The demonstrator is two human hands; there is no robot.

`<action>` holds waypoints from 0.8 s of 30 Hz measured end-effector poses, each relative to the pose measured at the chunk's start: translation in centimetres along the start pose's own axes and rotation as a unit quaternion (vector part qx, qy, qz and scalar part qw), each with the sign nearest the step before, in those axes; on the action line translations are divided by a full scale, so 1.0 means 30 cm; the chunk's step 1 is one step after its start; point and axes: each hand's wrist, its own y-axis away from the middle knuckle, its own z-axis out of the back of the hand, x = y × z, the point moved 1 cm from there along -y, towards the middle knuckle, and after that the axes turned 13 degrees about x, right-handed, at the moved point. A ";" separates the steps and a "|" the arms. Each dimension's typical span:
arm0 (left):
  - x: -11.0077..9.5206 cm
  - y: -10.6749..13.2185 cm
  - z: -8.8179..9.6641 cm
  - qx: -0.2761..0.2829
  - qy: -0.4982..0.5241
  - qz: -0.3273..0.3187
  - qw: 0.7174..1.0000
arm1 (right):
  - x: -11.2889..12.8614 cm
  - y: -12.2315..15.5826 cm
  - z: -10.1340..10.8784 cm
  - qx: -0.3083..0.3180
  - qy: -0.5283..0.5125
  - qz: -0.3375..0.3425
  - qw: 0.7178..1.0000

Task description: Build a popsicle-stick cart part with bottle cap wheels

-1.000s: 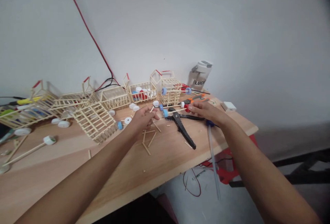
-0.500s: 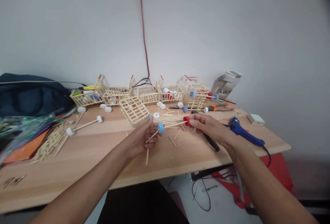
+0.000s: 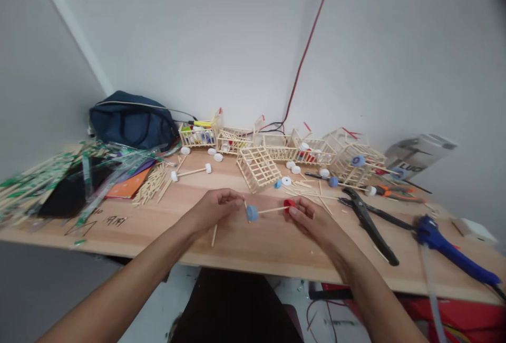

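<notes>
A thin wooden stick with a blue bottle cap [image 3: 252, 213] at one end and a red bottle cap [image 3: 290, 204] at the other is held above the table. My right hand [image 3: 310, 216] is closed, thumb and fingers pinching the red cap. Just left of the blue cap, my left hand [image 3: 221, 208] is closed, its fingertips pinching a short wooden stick [image 3: 247, 210]. Another stick [image 3: 214, 235] shows below that hand; whether it is gripped or lies on the table I cannot tell. Behind the hands leans a slatted stick crate [image 3: 259, 168].
Several stick crates line the wall, some holding caps. Black-handled pliers [image 3: 371, 224], a blue glue gun [image 3: 446, 245] and orange-handled pliers [image 3: 397, 192] lie right. A capped axle [image 3: 192, 172], a pile of sticks [image 3: 152, 182] and a dark blue bag [image 3: 132, 121] are left.
The view has swung left, bringing in more of the table's left side. My left hand has drawn away from the blue cap; my right hand still holds the red cap.
</notes>
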 end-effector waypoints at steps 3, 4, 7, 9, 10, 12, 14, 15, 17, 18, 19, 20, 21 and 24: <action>0.012 -0.027 0.053 -0.085 -0.027 -0.018 0.996 | -0.011 -0.001 -0.013 -0.016 -0.026 -0.009 0.999; 0.010 -0.044 0.061 -0.112 -0.049 -0.033 0.992 | -0.011 -0.003 -0.019 -0.021 -0.035 -0.009 0.999; 0.000 -0.102 0.065 -0.149 -0.101 -0.079 0.980 | -0.006 -0.018 -0.039 -0.040 -0.054 -0.009 0.998; -0.005 -0.127 0.064 -0.134 -0.106 -0.083 0.982 | -0.004 -0.032 -0.052 -0.057 -0.058 -0.009 0.997; -0.006 -0.131 0.066 -0.122 -0.105 -0.083 0.983 | -0.004 -0.038 -0.056 -0.063 -0.060 -0.007 0.996; -0.011 -0.120 0.076 -0.114 -0.115 -0.101 0.982 | -0.005 -0.052 -0.063 -0.072 -0.057 0.004 0.996; -0.020 -0.091 0.084 -0.128 -0.159 -0.146 0.968 | -0.004 -0.065 -0.070 -0.082 -0.042 0.013 0.996; -0.025 -0.073 0.083 -0.131 -0.197 -0.174 0.956 | -0.001 -0.072 -0.075 -0.085 -0.033 0.016 0.996; -0.035 -0.041 0.064 -0.098 -0.301 -0.218 0.923 | 0.006 -0.087 -0.090 -0.086 -0.022 0.029 0.996; -0.036 -0.030 0.049 -0.063 -0.359 -0.226 0.903 | 0.010 -0.095 -0.100 -0.084 -0.023 0.039 0.995; -0.035 -0.022 0.032 -0.039 -0.419 -0.224 0.879 | 0.013 -0.102 -0.109 -0.083 -0.026 0.051 0.995; -0.032 -0.018 0.017 -0.021 -0.470 -0.212 0.856 | 0.014 -0.108 -0.119 -0.080 -0.030 0.063 0.994; -0.026 -0.017 0.004 -0.015 -0.508 -0.196 0.838 | 0.014 -0.113 -0.127 -0.076 -0.033 0.073 0.994; -0.003 -0.026 -0.017 -0.003 -0.578 -0.179 0.796 | 0.007 -0.120 -0.143 -0.048 -0.021 0.087 0.995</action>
